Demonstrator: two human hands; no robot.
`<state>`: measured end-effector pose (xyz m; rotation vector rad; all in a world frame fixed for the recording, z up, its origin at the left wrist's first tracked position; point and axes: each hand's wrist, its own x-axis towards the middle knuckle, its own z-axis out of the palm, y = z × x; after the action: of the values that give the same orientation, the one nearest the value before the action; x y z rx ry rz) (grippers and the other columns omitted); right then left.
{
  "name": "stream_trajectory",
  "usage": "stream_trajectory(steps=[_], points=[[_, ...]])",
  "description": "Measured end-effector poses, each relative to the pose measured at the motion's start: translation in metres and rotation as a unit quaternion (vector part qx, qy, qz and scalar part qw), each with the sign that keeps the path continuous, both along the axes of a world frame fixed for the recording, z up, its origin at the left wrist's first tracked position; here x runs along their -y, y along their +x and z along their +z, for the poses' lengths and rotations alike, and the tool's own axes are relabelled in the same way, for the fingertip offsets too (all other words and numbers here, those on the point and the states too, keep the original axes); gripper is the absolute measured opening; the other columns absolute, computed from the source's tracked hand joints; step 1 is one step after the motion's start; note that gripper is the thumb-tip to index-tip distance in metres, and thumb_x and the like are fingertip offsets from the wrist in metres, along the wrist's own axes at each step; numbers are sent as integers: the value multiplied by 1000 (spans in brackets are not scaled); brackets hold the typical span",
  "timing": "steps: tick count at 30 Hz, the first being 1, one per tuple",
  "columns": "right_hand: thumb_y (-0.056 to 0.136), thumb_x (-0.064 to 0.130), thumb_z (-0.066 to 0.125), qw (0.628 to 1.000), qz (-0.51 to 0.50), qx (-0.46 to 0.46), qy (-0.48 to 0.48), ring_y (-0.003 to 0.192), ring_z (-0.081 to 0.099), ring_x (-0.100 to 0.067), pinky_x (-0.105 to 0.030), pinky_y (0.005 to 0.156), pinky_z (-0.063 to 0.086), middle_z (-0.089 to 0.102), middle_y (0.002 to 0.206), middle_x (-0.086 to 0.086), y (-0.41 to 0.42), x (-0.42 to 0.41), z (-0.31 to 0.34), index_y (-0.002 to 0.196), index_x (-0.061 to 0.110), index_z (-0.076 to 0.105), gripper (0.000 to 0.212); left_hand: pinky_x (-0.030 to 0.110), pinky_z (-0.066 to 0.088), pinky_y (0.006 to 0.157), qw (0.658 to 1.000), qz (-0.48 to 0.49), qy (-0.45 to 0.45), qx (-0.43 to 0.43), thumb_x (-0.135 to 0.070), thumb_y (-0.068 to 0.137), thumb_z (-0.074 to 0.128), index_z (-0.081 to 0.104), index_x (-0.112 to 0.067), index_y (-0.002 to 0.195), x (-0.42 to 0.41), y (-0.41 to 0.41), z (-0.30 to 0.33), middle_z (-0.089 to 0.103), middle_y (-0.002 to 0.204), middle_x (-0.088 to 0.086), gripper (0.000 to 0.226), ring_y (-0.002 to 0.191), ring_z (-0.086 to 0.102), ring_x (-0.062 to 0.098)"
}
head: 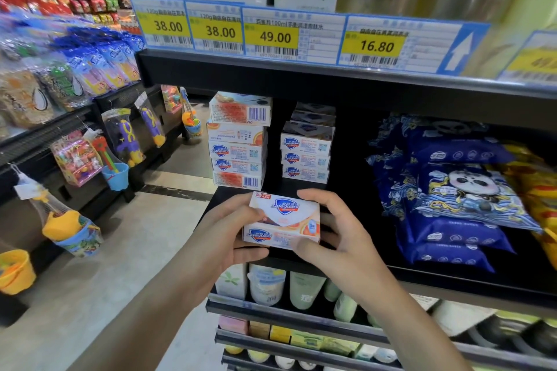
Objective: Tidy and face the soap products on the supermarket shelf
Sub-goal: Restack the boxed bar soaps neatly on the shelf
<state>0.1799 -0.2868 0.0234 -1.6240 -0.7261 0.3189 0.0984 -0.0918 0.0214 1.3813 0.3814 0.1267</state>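
Note:
Both hands hold one white Safeguard soap box (283,220) in front of the black shelf (452,277), logo facing me. My left hand (232,232) grips its left end, thumb on top. At the right end my right hand (334,232) has its fingers curled over the top and its thumb under the front edge. Behind it, a stack of several soap boxes (238,141) stands at the shelf's left end, some showing barcodes. A shorter stack (306,150) stands to its right.
Blue panda-print packs (452,193) fill the shelf's right side, yellow packs beyond them. Price tags (271,36) line the shelf edge above. Bottles and tubes (286,286) sit on lower shelves. Toys and buckets (114,159) hang along the aisle at left.

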Motion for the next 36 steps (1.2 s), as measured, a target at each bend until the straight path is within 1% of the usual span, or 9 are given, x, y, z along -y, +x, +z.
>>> stream_trajectory(steps=[3,6,11,16,20,23,26,30,36], points=[[81,8,83,993,-27,103,-44,129,53,-4,-17,103,43,54,136,16,1,-3,-2,127,44,58,63,29,62,72,1000,13,18,8,-18,101,61,77,-39,112,-1,-4,2,79,115,3,29,101,78,24],[79,13,86,984,-25,160,-71,125,53,-3,-7,97,38,54,130,20,6,-6,-2,123,42,59,59,31,62,73,999,23,20,10,-15,99,63,74,-37,120,-6,-9,5,79,116,2,32,102,78,24],[79,14,88,983,-21,167,-73,117,58,0,-7,87,46,57,126,23,14,-20,-2,119,43,62,55,38,61,89,995,91,49,12,-20,99,69,62,-42,131,-14,-14,8,81,108,-4,40,103,77,16],[78,16,89,982,-55,153,-91,107,59,8,-4,83,45,60,123,19,28,-50,-12,117,40,64,51,21,54,83,951,201,235,15,-23,99,69,66,-39,123,-30,-26,-1,72,112,-19,29,98,65,-12],[77,17,89,979,-73,151,-112,96,59,9,-2,78,42,59,115,17,36,-82,-21,107,35,64,43,21,50,87,919,203,337,19,-17,94,72,69,-41,106,-39,-39,-10,67,104,-28,27,103,63,-7],[77,16,88,976,-94,160,-117,97,58,4,-3,79,41,52,114,17,40,-96,-30,100,34,65,37,4,40,83,879,188,439,7,-21,92,74,67,-44,105,-40,-44,-14,64,106,-31,28,106,57,-13],[79,18,85,970,-115,172,-126,99,56,0,-6,82,40,46,112,16,40,-104,-35,96,35,66,30,-2,36,81,855,183,485,16,-20,89,76,70,-39,110,-39,-46,-18,62,107,-27,29,108,54,-13],[82,24,82,965,-118,189,-140,93,52,4,-6,75,37,44,102,15,41,-114,-35,99,35,64,27,4,39,85,853,162,495,17,-21,89,76,71,-37,113,-35,-42,-22,62,108,-26,29,107,57,1],[84,39,79,950,-152,238,-133,93,54,2,-14,79,45,54,101,15,43,-99,-30,107,35,61,30,18,45,93,844,110,524,23,-30,90,75,69,-39,117,-26,-24,-25,62,114,-24,29,112,55,2]])
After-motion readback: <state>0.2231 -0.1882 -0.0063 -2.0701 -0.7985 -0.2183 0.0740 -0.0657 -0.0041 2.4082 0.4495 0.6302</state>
